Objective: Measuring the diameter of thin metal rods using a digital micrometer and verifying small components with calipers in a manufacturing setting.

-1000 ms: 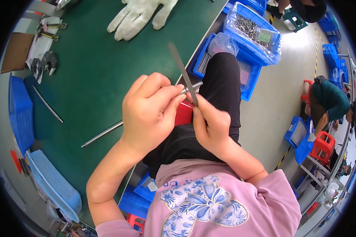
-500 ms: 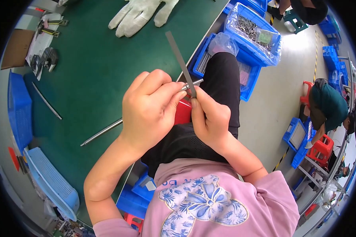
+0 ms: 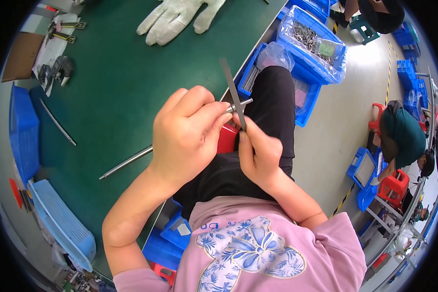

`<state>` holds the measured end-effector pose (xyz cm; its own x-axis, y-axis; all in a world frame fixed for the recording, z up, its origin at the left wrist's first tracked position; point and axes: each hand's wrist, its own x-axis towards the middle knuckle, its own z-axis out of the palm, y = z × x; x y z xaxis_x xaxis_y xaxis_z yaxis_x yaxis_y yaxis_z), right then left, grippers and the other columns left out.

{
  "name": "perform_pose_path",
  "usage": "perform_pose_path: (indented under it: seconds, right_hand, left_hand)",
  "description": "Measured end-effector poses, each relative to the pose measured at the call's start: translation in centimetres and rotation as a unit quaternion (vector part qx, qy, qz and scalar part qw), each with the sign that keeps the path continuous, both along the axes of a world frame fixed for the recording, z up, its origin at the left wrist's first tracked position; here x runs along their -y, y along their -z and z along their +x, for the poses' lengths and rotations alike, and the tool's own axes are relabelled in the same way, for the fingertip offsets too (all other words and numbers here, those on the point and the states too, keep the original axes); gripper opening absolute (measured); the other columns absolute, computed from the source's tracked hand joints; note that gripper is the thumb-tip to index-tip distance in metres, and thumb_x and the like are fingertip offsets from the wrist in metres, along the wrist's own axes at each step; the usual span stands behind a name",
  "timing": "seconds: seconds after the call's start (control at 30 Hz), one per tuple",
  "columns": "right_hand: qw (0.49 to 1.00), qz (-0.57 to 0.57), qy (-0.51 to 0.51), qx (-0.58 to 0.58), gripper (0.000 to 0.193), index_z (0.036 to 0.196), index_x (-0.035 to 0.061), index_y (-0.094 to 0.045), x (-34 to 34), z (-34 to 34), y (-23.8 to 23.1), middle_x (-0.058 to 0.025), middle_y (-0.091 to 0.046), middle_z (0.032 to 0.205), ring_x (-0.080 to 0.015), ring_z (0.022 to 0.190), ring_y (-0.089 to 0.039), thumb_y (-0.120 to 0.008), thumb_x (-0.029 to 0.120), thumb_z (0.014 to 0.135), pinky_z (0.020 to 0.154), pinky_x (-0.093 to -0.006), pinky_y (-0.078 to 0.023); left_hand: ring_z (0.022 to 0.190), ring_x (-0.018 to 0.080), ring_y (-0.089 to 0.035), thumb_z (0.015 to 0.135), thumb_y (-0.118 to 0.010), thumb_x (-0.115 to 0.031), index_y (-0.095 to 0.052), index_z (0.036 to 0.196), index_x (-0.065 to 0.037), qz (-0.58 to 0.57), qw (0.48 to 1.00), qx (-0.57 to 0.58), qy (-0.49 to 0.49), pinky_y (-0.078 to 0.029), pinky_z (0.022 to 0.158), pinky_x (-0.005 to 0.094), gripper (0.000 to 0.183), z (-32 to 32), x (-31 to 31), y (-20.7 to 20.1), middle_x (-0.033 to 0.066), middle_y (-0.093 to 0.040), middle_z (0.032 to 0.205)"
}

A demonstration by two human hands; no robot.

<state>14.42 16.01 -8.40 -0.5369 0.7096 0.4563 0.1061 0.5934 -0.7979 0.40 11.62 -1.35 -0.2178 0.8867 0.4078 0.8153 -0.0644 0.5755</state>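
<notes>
My left hand is closed around a thin, shiny metal rod. The rod slants from lower left to upper right, and its stepped end sticks out past my fingertips. My right hand pinches the lower end of a narrow, flat grey strip between thumb and fingers. This strip, which looks like a flat file, crosses the rod close to its end and seems to touch it. The strip's far tip is slightly blurred and points up over the table edge.
On the green table lie a white glove, another thin rod and blue baskets. Blue bins with bagged metal parts stand beside my leg. Another person bends near red stools at right.
The grey strip has slid down across the rod, its far tip now lower and further right. My right hand has moved slightly down with it; my left hand stays nearly in place.
</notes>
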Motion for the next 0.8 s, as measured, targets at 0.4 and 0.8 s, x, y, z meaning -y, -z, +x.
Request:
perform_pose_path:
  seconds: [0.4,0.8]
  right_hand:
    - [0.999,-0.024,0.008,0.044,0.028,0.097,-0.0026,-0.054,0.1,0.1,-1.4,-0.0105,-0.047,0.052,-0.0208,0.041,-0.050,-0.055,-0.004,0.070,0.041,-0.0266,-0.039]
    - [0.990,-0.100,0.013,-0.102,0.037,0.120,-0.0113,-0.031,0.5,4.0,-1.3,-0.0076,-0.051,0.057,-0.0100,0.050,-0.050,-0.033,-0.003,0.084,0.050,-0.0195,-0.041]
  left_hand:
    - [0.057,0.0194,-0.046,0.060,-0.065,-0.002,-0.059,0.071,-0.003,-0.001,1.000,-0.015,-0.009,-0.038,0.049,0.0294,0.013,0.0,-0.1,-0.1,0.0043,-0.049,0.066]
    - [0.055,0.0178,-0.045,0.060,-0.066,-0.001,-0.061,0.073,-0.003,0.003,0.999,-0.035,-0.015,-0.037,0.048,0.0282,0.015,0.2,-0.2,-0.2,0.0041,-0.048,0.065]
